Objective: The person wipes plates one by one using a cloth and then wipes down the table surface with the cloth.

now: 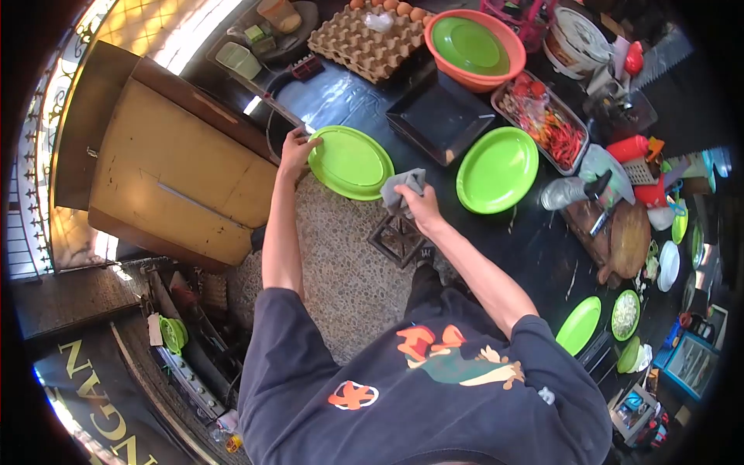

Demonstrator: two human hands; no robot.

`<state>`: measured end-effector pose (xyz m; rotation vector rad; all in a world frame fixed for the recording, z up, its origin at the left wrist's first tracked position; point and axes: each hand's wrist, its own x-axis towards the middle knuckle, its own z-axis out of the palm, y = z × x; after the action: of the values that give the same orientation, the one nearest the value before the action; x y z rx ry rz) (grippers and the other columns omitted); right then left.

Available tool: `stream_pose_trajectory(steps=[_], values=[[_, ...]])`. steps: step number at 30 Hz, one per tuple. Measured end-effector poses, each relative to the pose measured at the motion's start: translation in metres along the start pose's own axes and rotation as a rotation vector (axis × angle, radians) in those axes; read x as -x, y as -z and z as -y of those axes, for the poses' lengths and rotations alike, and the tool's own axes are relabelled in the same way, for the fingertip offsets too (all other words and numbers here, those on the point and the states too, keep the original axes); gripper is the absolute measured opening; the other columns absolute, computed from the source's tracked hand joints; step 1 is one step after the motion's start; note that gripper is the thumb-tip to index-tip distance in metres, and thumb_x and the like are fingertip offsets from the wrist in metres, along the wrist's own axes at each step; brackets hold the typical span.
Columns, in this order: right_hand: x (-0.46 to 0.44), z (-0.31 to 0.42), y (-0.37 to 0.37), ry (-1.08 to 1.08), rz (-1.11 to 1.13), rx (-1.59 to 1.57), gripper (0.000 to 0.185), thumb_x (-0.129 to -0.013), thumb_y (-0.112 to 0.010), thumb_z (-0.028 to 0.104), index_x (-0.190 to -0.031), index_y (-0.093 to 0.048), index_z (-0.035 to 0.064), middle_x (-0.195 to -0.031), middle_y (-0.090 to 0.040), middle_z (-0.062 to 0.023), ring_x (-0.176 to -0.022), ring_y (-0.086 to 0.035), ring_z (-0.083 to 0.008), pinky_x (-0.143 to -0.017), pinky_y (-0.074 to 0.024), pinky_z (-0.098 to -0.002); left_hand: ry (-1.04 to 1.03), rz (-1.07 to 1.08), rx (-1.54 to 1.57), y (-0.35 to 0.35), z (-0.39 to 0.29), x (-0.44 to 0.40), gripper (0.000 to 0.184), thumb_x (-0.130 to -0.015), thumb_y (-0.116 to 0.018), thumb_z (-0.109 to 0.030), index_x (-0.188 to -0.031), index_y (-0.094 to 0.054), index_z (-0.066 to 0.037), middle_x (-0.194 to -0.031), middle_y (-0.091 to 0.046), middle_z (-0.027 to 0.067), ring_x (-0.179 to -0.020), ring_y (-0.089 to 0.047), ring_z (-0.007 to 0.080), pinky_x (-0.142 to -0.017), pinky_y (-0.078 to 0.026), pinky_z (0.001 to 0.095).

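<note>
My left hand (295,153) grips the left rim of an oval green plate (353,162), its thumb over the edge. The plate is held out in front of me, partly over the pebbled floor and by the table's edge. Bunched in my right hand (419,206) is a grey cloth (402,190), close to the plate's lower right rim; whether it touches the rim I cannot tell. A second green plate (497,170) lies on the dark table to the right of that hand. Behind it sits a square black tray (439,116).
An egg carton (367,40), an orange basin (475,76) with a green plate inside, and a tray of chillies (554,132) line the back. Spray bottle (564,192) and wooden boards (629,242) stand right. At left is a wooden cabinet (178,167); a metal grate (398,239) lies below.
</note>
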<state>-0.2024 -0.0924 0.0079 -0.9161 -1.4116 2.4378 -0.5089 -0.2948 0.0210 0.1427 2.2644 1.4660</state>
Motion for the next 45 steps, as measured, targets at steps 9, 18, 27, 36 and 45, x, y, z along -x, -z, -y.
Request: stream_pose_trajectory(steps=[9,18,27,36,45], values=[[-0.125,0.012,-0.086,0.149,-0.138,-0.041,0.023,-0.087,-0.080,0.019,-0.101,-0.074,0.0016,-0.098,-0.077,-0.0069,-0.091,-0.071,-0.0140,-0.079,-0.0551,-0.0333,-0.013,-0.065,0.029,0.031,0.004,-0.154,0.093,-0.085,-0.092,-0.018,-0.157,-0.039,0.010,-0.134,-0.071,0.0236,-0.122,-0.069,0.0270,-0.107,-0.053,0.0367],[-0.074,0.027,-0.052,-0.083,0.033,-0.164,0.029,-0.090,-0.078,0.019,-0.112,-0.073,0.0014,-0.107,-0.076,-0.0064,-0.096,-0.072,-0.0167,-0.083,-0.0563,-0.0322,-0.380,-0.592,-0.550,0.010,-0.051,-0.099,0.053,-0.095,-0.076,-0.031,-0.139,-0.068,-0.003,-0.137,-0.071,0.0221,-0.127,-0.066,0.0411,-0.108,-0.051,0.0465],[0.140,0.086,0.156,-0.089,-0.064,-0.253,0.044,-0.095,-0.067,0.013,-0.133,-0.064,-0.0082,-0.132,-0.073,-0.0208,-0.120,-0.072,-0.0279,-0.105,-0.0574,-0.0393,0.181,0.603,1.150,-0.159,-0.105,0.167,0.065,-0.117,-0.039,-0.041,-0.156,-0.046,0.009,-0.163,-0.046,0.0284,-0.154,-0.043,0.0394,-0.127,-0.040,0.0445],[0.318,0.108,0.270,0.201,-0.143,-0.498,0.059,-0.088,-0.059,0.027,-0.133,-0.064,-0.0106,-0.146,-0.066,-0.0235,-0.128,-0.067,-0.0297,-0.113,-0.0514,-0.0411,0.340,1.082,1.055,-0.297,-0.154,0.331,0.064,-0.115,-0.046,-0.038,-0.159,-0.042,0.009,-0.166,-0.042,0.0289,-0.157,-0.040,0.0384,-0.125,-0.042,0.0443],[0.452,0.091,0.335,0.574,-0.234,-0.709,0.060,-0.079,-0.059,0.021,-0.132,-0.062,-0.0075,-0.143,-0.064,-0.0309,-0.134,-0.063,-0.0424,-0.120,-0.0454,-0.0532,0.174,1.292,0.362,-0.434,-0.138,0.450,0.029,-0.109,-0.066,-0.020,-0.126,-0.073,0.003,-0.112,-0.080,0.0142,-0.098,-0.076,0.0192,-0.090,-0.058,0.0309]])
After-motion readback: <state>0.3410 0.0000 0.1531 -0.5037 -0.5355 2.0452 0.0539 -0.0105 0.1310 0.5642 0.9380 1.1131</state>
